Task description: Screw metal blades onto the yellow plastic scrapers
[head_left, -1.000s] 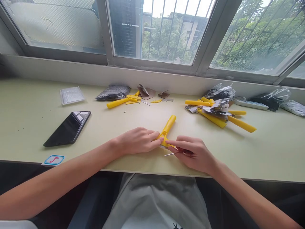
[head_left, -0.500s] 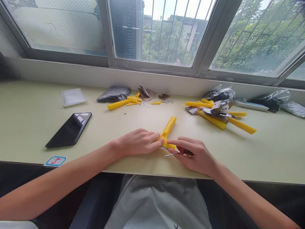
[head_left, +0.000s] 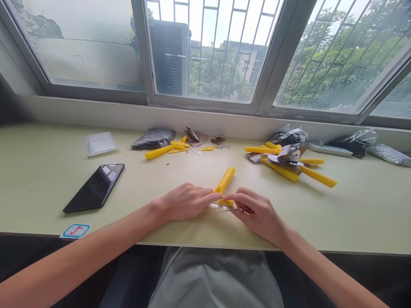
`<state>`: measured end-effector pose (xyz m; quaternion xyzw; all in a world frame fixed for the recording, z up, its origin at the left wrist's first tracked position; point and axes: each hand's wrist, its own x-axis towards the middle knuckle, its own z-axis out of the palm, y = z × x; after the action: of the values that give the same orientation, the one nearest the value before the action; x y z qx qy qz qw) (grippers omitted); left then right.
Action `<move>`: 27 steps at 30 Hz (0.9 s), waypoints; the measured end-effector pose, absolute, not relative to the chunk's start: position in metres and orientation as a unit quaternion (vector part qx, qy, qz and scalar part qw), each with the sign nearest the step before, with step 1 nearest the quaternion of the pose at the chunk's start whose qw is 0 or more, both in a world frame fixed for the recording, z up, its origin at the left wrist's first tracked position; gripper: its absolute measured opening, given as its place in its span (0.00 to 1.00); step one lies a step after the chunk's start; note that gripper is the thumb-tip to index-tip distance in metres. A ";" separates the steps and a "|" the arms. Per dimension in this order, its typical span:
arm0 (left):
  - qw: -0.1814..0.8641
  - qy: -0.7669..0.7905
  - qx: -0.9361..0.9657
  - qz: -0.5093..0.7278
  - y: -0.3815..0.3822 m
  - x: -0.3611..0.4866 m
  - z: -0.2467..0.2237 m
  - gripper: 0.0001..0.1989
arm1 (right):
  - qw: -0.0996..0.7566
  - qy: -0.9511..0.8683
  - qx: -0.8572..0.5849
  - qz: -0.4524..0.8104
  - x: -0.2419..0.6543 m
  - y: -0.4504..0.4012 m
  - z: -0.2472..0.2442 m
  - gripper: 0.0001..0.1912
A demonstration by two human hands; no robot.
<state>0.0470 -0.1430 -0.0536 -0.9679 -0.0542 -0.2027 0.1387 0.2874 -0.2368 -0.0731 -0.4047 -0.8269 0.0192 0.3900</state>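
Note:
A yellow scraper (head_left: 226,178) lies on the table in front of me, its handle pointing away and its wide head towards me. My left hand (head_left: 189,201) is closed on the scraper's head from the left, its fingers covering part of it. A screwdriver (head_left: 228,210) is held in the curled fingers of my right hand (head_left: 258,214), its thin metal shaft pointing left. The right index finger reaches to the scraper's head, where its tip meets the left fingertips. A strip of blade shows along the head's near edge.
Several more yellow scrapers (head_left: 284,171) are piled at the right. Scraper parts (head_left: 208,148) and a dark bag (head_left: 153,138) lie near the window wall. A phone (head_left: 94,188), a clear plastic case (head_left: 101,143) and a marked label (head_left: 76,230) are on the left.
The view has tilted up slightly. My left fingers have slid right across the scraper's head, and both hands' fingertips are now together there. The screwdriver stays in my right hand.

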 end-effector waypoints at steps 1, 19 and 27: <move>0.135 -0.059 -0.968 -0.204 -0.143 0.047 -0.053 0.16 | 0.403 -0.818 -0.410 0.022 0.286 -0.237 -0.073 0.09; -0.542 -0.279 -0.665 -0.431 -0.139 0.052 -0.050 0.28 | 0.509 -0.677 -0.517 0.120 0.259 -0.165 -0.016 0.17; -0.731 -0.348 -0.465 -0.358 -0.120 0.043 -0.052 0.18 | 0.361 -0.743 -0.544 0.147 0.225 -0.071 -0.011 0.24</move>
<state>0.0435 -0.1198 -0.0515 -0.4648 -0.3480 -0.3583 -0.7311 0.2245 -0.0707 -0.0111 -0.5441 -0.7429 0.1466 0.3614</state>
